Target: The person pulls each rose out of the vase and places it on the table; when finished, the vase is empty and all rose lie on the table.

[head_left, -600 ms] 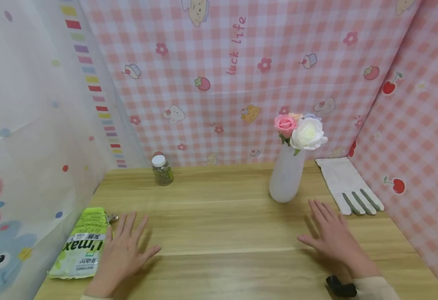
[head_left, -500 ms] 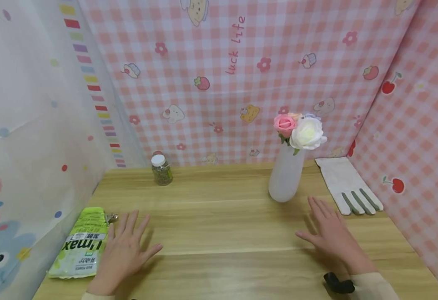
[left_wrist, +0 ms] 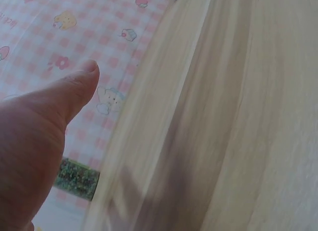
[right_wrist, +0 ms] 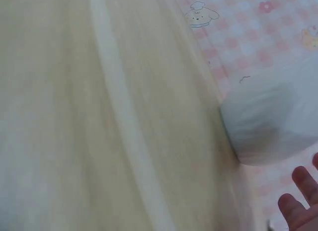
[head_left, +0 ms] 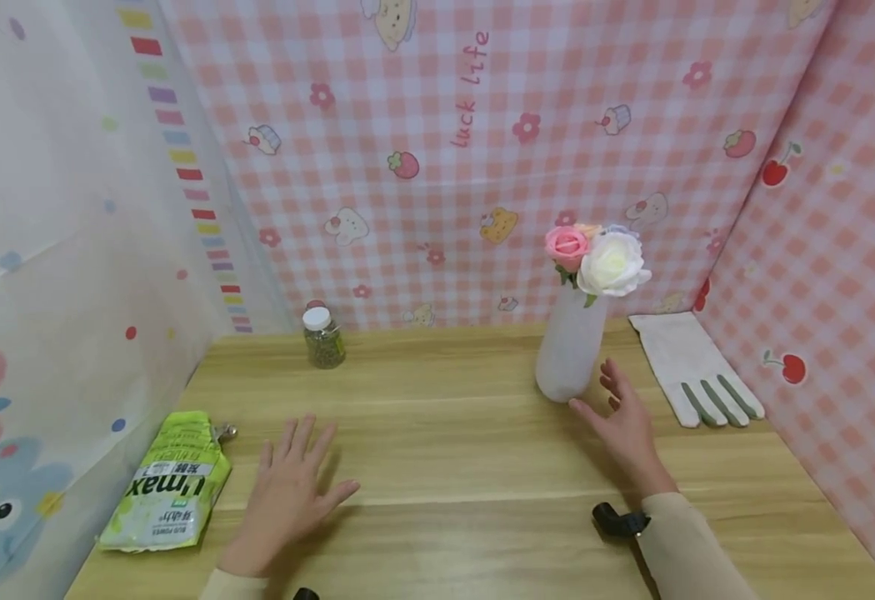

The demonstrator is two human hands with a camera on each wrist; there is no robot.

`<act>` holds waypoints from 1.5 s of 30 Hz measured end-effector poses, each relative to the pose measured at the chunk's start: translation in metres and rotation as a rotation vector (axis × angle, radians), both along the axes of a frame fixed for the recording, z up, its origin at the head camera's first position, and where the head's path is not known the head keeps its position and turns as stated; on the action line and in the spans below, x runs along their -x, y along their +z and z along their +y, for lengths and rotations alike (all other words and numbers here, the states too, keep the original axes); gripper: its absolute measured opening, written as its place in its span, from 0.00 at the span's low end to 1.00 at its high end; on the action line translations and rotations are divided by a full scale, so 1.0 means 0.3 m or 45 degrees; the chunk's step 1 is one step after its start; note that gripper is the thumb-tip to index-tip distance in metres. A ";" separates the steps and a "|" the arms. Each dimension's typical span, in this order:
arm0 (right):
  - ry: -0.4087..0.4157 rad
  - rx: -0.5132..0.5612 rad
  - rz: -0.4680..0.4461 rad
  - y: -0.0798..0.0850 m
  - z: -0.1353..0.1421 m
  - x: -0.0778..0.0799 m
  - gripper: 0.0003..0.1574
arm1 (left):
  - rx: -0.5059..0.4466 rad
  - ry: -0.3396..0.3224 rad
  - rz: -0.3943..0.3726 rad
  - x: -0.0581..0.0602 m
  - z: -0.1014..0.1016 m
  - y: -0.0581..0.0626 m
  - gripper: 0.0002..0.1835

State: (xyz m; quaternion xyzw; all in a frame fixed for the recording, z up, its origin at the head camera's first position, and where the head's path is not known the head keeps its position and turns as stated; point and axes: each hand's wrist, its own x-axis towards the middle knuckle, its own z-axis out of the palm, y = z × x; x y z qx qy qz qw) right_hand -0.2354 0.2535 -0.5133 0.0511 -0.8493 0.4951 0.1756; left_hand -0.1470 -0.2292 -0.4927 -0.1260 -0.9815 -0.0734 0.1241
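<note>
the right hand (head_left: 623, 429) reached in at the lower right of the frosted white vase (head_left: 567, 358), its thumb spread away from slightly bent fingers, with nothing in its grasp. the right wrist view showed a gap between the visible fingertips and the vase wall; whether the thumb touched the base could not be told. the vase stood toward the back right of the wooden table (head_left: 437, 467), holding a pink rose (head_left: 567, 247) and a larger white rose (head_left: 613, 263), with paler blooms partly hidden behind these 2.

the left hand (head_left: 287, 496) was spread wide, palm down, fingers straight and thumb out to the side, and it held nothing. whether it rested on the tabletop or hung just above could not be told. to its left lay a green and white bag (head_left: 167, 487), well clear of the fingers, with a small metallic thing (head_left: 226, 432) at its upper right corner.

near the back edge stood a white-lidded jar (head_left: 324, 340) with dark contents. right of the vase, a pale glove (head_left: 688, 358) with grey-green stripes on its fingers lay flat, close to the pink checked cloth (head_left: 842, 275).
</note>
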 end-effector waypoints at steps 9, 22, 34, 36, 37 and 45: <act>0.018 0.220 0.011 0.041 -0.053 0.021 0.62 | -0.024 -0.048 0.002 0.009 0.049 -0.007 0.48; 0.082 0.312 0.040 0.014 -0.084 0.061 0.55 | -0.069 -0.110 0.033 0.015 0.091 -0.016 0.46; -0.029 0.304 0.005 -0.089 -0.048 0.107 0.50 | -0.158 -0.336 0.067 0.073 0.238 0.063 0.37; -0.031 0.307 -0.004 -0.081 -0.050 0.104 0.50 | -0.183 -0.409 0.098 0.100 0.285 0.101 0.34; -0.031 0.312 -0.010 -0.074 -0.052 0.101 0.50 | -0.200 -0.449 0.112 0.114 0.312 0.125 0.33; 0.002 0.327 -0.037 -0.009 -0.070 0.059 0.51 | -0.432 -0.642 0.118 0.264 0.565 0.339 0.20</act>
